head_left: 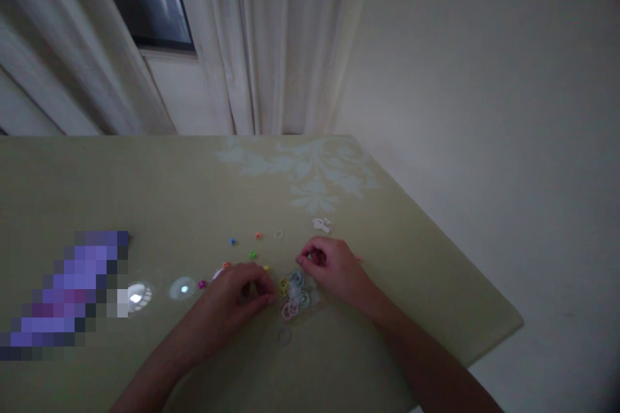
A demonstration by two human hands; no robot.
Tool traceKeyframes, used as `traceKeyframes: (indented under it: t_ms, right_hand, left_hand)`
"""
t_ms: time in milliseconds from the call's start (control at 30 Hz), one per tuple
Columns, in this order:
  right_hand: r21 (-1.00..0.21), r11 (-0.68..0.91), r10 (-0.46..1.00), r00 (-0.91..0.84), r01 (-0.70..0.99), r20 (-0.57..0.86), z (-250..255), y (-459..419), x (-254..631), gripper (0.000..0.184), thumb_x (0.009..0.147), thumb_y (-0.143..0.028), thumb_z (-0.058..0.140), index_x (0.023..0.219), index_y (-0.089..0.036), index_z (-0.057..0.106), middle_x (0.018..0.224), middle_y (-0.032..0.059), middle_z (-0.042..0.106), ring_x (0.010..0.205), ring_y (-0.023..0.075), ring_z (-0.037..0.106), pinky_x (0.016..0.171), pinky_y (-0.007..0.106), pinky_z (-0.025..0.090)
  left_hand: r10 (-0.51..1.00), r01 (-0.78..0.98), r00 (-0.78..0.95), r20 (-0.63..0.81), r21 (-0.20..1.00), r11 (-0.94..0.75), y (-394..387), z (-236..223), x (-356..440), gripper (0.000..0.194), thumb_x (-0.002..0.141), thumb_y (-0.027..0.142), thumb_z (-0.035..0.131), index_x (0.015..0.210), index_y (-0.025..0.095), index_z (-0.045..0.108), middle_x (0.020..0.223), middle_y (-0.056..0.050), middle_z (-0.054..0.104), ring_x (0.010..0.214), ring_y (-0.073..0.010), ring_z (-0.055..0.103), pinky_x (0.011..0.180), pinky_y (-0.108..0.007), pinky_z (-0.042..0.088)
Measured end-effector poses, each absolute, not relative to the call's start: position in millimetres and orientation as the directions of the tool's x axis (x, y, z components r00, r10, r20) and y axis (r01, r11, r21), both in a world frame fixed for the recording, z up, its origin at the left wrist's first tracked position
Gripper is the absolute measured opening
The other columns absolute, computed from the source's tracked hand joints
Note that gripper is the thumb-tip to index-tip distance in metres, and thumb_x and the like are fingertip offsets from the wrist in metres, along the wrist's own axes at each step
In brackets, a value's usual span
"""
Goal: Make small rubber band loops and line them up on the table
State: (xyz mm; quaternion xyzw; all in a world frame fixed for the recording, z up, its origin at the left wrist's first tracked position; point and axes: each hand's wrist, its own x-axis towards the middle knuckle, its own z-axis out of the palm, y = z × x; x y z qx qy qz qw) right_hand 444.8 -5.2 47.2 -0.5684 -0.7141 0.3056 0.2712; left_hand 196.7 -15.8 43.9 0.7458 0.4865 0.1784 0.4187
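On a floral-patterned table (411, 258), colored rings (290, 308), pale curtains (300, 32), grey wall (484, 77)

Yellow, blue, pink and green rings (289, 308), olive table (155, 203) with pale floral pattern (314, 171)

We curl our left hand (236, 292) and right hand (338, 266) on either side of a cluster of pastel rings (285, 311) on a pale green table (411, 258), small bright pieces (252, 255) strewn beyond and a pale ring (278, 341) lying nearer us, with whitish curtains (300, 32) hanging behind.
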Motion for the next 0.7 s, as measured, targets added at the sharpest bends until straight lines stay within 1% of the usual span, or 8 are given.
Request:
traceKeyframes:
  t_ms: [133,267,367,433,467,533,600,700]
  right_hand:
    - [-0.738,0.209,0.977,-0.166,0.641,0.132,42.9,2.1,443.4,0.006,0.092,-0.021,0.074,0.089,-0.017,0.077,0.069,-0.0019,0.064,0.063,0.0115,0.054,0.063,0.025,0.038]
    - [-0.644,0.276,0.96,-0.235,0.713,0.151,48.5,15.0,433.2,0.005,0.094,-0.018,0.073,0.095,-0.018,0.079,0.083,0.0015,0.072,0.076,0.014,0.061,0.072,0.026,0.042]
    - [-0.537,0.321,0.944,-0.306,0.78,0.122,53.5,34.4,422.2,0.009,0.097,-0.022,0.072,0.101,-0.019,0.079,0.094,0.004,0.073,0.085,0.0153,0.064,0.079,0.027,0.043]
    - [-0.451,0.328,0.939,-0.341,0.83,0.054,53.0,50.8,415.6,0.014,0.101,-0.026,0.068,0.107,-0.019,0.079,0.099,0.0054,0.072,0.087,0.0157,0.064,0.079,0.027,0.043]
    - [-0.437,0.33,0.936,-0.349,0.836,0.039,51.5,58.7,412.9,0.015,0.1,-0.026,0.069,0.108,-0.019,0.08,0.101,0.006,0.072,0.088,0.016,0.065,0.078,0.027,0.043]
    - [-0.42,0.342,0.928,-0.373,0.84,0.01,47.2,71.9,408.8,0.01,0.096,-0.025,0.074,0.101,-0.02,0.081,0.101,0.0056,0.072,0.089,0.0163,0.065,0.076,0.026,0.042]
    - [-0.401,0.352,0.922,-0.386,0.846,-0.005,43.4,79.5,406.3,0.007,0.094,-0.024,0.075,0.096,-0.019,0.081,0.1,0.0059,0.073,0.09,0.0171,0.065,0.074,0.026,0.041]
    - [-0.365,0.366,0.917,-0.398,0.856,-0.014,41.9,81.2,404.8,0.01,0.095,-0.023,0.071,0.095,-0.018,0.08,0.102,0.0079,0.073,0.09,0.0181,0.065,0.072,0.027,0.041]
  left_hand:
    - [0.827,0.607,0.538,-0.164,0.756,-0.244,-15.7,46.0,196.0,0.016,0.09,0.034,0.067,0.084,0.024,0.078,0.088,-0.002,0.075,0.085,-0.0217,0.066,0.078,-0.032,0.043]
    - [0.824,0.669,0.538,-0.179,0.686,-0.287,-16.9,46.3,199.9,0.011,0.086,0.031,0.072,0.081,0.028,0.081,0.089,-0.001,0.077,0.089,-0.0237,0.067,0.092,-0.039,0.04]
    - [0.829,0.7,0.527,-0.187,0.649,-0.298,-17.8,46.7,202.6,0.006,0.083,0.031,0.075,0.081,0.028,0.08,0.091,-0.001,0.078,0.093,-0.0263,0.067,0.103,-0.047,0.034]
    - [0.827,0.705,0.531,-0.186,0.639,-0.309,-18.4,47.5,203.2,0.005,0.081,0.032,0.077,0.082,0.028,0.079,0.092,-0.002,0.078,0.095,-0.0274,0.067,0.108,-0.052,0.031]
    - [0.824,0.706,0.536,-0.185,0.634,-0.316,-18.8,48.0,203.2,0.006,0.081,0.033,0.078,0.082,0.028,0.079,0.092,-0.002,0.078,0.095,-0.0276,0.067,0.11,-0.053,0.03]
    - [0.814,0.705,0.55,-0.187,0.627,-0.332,-19.3,49.3,202.7,0.006,0.081,0.035,0.079,0.081,0.028,0.079,0.091,-0.001,0.078,0.094,-0.0277,0.067,0.113,-0.057,0.027]
    - [0.799,0.69,0.573,-0.18,0.633,-0.352,-19.7,50.5,202.2,0.006,0.08,0.036,0.081,0.079,0.03,0.08,0.089,-0.001,0.078,0.093,-0.0278,0.068,0.114,-0.057,0.026]
    - [0.775,0.659,0.612,-0.155,0.642,-0.392,-19.8,51.5,202.2,0.006,0.08,0.037,0.081,0.08,0.031,0.082,0.087,0.0,0.079,0.092,-0.0279,0.069,0.11,-0.052,0.032]
